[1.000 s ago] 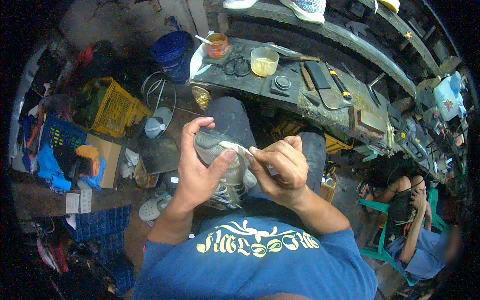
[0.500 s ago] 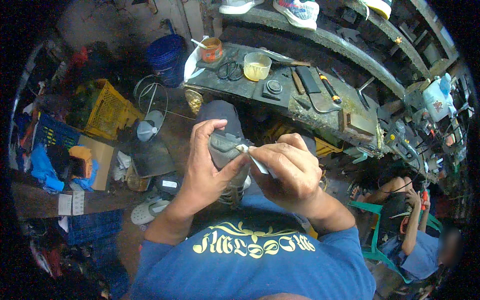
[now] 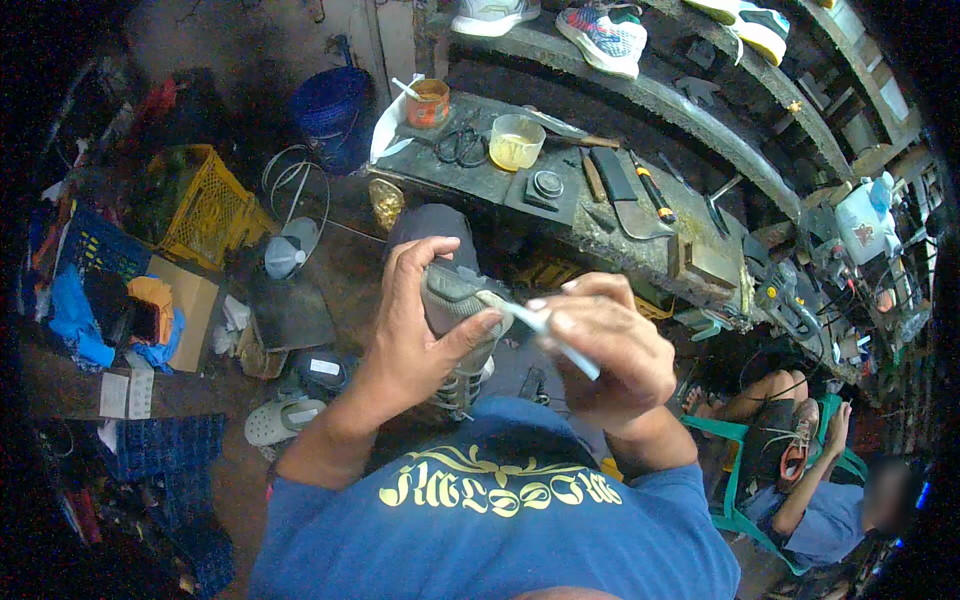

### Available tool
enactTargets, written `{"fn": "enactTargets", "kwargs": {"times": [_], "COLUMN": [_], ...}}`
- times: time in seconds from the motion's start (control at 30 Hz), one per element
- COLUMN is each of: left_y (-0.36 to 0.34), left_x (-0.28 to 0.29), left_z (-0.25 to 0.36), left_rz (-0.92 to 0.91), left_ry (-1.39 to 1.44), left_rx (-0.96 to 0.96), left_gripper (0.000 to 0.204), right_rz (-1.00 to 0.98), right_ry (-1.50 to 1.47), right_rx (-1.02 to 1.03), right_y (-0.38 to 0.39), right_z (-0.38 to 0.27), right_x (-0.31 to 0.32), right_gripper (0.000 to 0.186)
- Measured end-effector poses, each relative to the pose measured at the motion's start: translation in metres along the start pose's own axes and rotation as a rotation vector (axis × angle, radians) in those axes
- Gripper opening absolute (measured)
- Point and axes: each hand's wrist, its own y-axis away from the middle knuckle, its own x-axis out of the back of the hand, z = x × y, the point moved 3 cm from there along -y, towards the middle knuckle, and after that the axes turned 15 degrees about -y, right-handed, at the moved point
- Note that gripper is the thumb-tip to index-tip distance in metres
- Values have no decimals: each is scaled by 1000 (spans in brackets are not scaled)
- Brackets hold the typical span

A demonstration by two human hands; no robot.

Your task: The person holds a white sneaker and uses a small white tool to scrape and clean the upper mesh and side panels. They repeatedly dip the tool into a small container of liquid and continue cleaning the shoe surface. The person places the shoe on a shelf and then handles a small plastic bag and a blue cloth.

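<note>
My left hand (image 3: 402,335) is closed around the toe end of a grey lace-up shoe (image 3: 448,312), thumb on one side and fingers on the other. The shoe's laces point back toward my chest, and its sole edge faces right. In my right hand (image 3: 618,348) is a slim white brush (image 3: 578,360), pinched between thumb and fingers. Its yellowish tip touches the edge near the shoe's toe. The handle slants down to the right below my fingers.
The dark bench (image 3: 470,185) ahead carries an orange can (image 3: 428,108), a cup of yellowish liquid (image 3: 515,143), scissors (image 3: 462,145), a wide blade (image 3: 640,218) and a cutter (image 3: 655,190). Shoes (image 3: 605,38) line a shelf. At right sits a person (image 3: 815,515) with a shoe.
The brush's handle has swung into view as my right hand moved slightly right and its fingers shifted. My left hand keeps its hold on the shoe. The seated person's hands have moved.
</note>
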Motion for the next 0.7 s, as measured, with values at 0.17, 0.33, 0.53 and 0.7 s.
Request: {"fn": "enactTargets", "kwargs": {"times": [0.17,0.33,0.53,0.7], "left_y": [2,3,2,1], "left_x": [3,5,3,3], "left_z": [-5,-4,-3,-4], "left_rz": [1,-9,-13,-24], "left_ry": [81,46,67,44], "left_rx": [61,63,55,36], "left_gripper": [77,76,77,76], "right_rz": [137,164,217,218], "right_ry": [35,66,-8,27], "right_rx": [-30,-38,-1,21], "right_y": [20,28,32,32], "right_z": [15,28,35,39], "right_x": [-4,-17,-23,-25], "right_gripper": [30,31,34,34]}}
